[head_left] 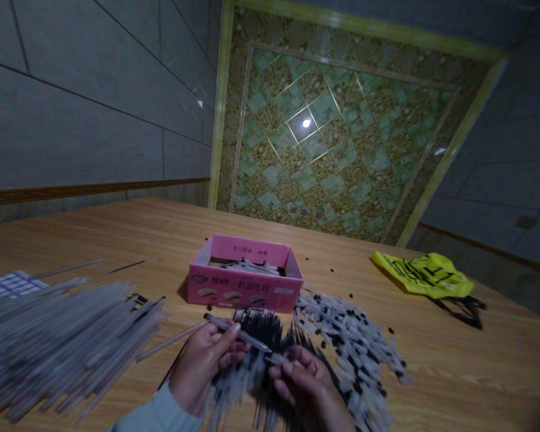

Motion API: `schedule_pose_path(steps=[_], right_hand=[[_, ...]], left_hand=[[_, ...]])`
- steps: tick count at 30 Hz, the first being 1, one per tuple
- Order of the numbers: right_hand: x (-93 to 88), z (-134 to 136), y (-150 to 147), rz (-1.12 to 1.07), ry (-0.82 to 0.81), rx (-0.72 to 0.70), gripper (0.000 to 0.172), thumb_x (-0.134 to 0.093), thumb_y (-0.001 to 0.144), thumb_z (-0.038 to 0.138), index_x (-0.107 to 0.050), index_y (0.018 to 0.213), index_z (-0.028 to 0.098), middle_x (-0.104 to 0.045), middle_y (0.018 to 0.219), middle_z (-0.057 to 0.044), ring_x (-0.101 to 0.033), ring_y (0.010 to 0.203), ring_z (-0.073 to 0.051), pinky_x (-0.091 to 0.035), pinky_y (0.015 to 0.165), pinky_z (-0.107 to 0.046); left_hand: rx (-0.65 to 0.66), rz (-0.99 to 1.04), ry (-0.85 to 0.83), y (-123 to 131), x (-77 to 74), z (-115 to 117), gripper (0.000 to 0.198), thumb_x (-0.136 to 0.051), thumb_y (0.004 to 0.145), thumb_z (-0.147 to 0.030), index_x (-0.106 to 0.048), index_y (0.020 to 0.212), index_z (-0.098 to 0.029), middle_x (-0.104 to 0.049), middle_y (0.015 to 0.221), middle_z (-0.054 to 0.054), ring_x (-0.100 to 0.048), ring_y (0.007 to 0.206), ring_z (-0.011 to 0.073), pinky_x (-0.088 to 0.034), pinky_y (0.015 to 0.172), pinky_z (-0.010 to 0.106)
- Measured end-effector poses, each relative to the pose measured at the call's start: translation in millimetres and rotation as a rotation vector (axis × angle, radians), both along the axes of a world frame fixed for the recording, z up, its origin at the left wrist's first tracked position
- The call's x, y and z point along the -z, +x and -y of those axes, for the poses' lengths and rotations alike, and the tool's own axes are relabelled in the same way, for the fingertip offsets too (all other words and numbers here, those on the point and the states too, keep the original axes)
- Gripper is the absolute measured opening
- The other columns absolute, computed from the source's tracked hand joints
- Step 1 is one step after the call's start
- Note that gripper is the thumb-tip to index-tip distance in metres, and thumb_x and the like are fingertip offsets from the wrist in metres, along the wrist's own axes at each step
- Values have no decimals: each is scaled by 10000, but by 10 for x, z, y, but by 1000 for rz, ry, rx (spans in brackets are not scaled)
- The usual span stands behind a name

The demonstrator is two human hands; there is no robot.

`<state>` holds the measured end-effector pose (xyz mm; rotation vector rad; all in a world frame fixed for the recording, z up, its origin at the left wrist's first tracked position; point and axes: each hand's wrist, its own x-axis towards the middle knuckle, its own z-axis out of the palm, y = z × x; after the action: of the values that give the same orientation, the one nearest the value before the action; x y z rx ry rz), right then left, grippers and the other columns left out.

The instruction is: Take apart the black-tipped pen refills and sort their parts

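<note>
My left hand (200, 363) is closed round a clear pen (247, 337) with a black end, its tip pointing right and down. Between the fingertips of my right hand (308, 384) is a small clear pen cap (276, 359), close to the pen's tip; blur hides whether they touch. Under both hands lies a heap of thin black-and-clear pen parts (258, 327). Just beyond stands a pink open box (247, 294) with several pens (256, 267) inside. To the right of my right hand spreads a pile of clear caps with black pieces (360, 348).
A large stack of clear pen tubes (63, 342) covers the table's left side, beside a checked sheet (13, 285). Loose thin rods lie near it. A yellow plastic bag (423, 273) with a black strap (459, 312) lies at the right. Walls stand beyond the wooden table (162, 231).
</note>
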<state>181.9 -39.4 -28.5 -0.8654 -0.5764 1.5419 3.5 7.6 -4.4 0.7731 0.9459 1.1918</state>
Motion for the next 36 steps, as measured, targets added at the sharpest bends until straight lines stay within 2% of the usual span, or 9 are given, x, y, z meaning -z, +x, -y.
schedule_pose_path(steps=[12, 15, 21, 24, 29, 36], right_hand=[[-26, 11, -45, 69, 33, 40, 374, -841, 535, 257, -547, 745, 162, -693, 600, -4, -674, 611, -122, -498, 564, -177], [-4, 4, -39, 98, 42, 67, 385, -838, 540, 271, -538, 755, 161, -689, 601, -4, -674, 608, -127, -503, 561, -186], [25, 7, -63, 187, 118, 19, 375, -818, 568, 323, -532, 742, 153, -684, 612, -27, -649, 576, -126, -482, 532, -197], [70, 9, -92, 303, 212, 64, 349, -784, 609, 361, -565, 781, 151, -660, 589, -22, -619, 523, -128, -462, 507, -220], [141, 17, -92, 674, 332, 179, 283, -710, 666, 415, -632, 748, 156, -622, 612, -19, -606, 533, -164, -461, 502, -252], [89, 56, -58, 947, 402, 266, 218, -624, 735, 366, -680, 732, 156, -658, 586, -52, -624, 526, -193, -466, 507, -264]], left_hand=[[14, 10, -2, 9, -12, 11, 334, -781, 574, -290, -557, 765, -132, -673, 612, 30, -656, 580, 149, -541, 528, 212], [34, 4, -1, 12, -3, 4, 326, -780, 582, -282, -556, 763, -128, -672, 605, 30, -651, 570, 141, -543, 519, 207], [76, -17, 17, 9, 0, 17, 309, -762, 611, -296, -553, 761, -124, -664, 596, 19, -634, 548, 114, -521, 491, 173], [90, -25, 15, 16, -8, 28, 309, -768, 597, -312, -556, 722, -126, -655, 573, 12, -626, 535, 106, -500, 466, 156], [86, -40, -22, 24, 8, 29, 326, -786, 558, -331, -566, 693, -132, -645, 537, 1, -614, 505, 102, -484, 451, 159], [131, -40, -19, 38, 51, 61, 315, -779, 565, -336, -553, 656, -135, -659, 526, 10, -600, 503, 83, -438, 454, 139]])
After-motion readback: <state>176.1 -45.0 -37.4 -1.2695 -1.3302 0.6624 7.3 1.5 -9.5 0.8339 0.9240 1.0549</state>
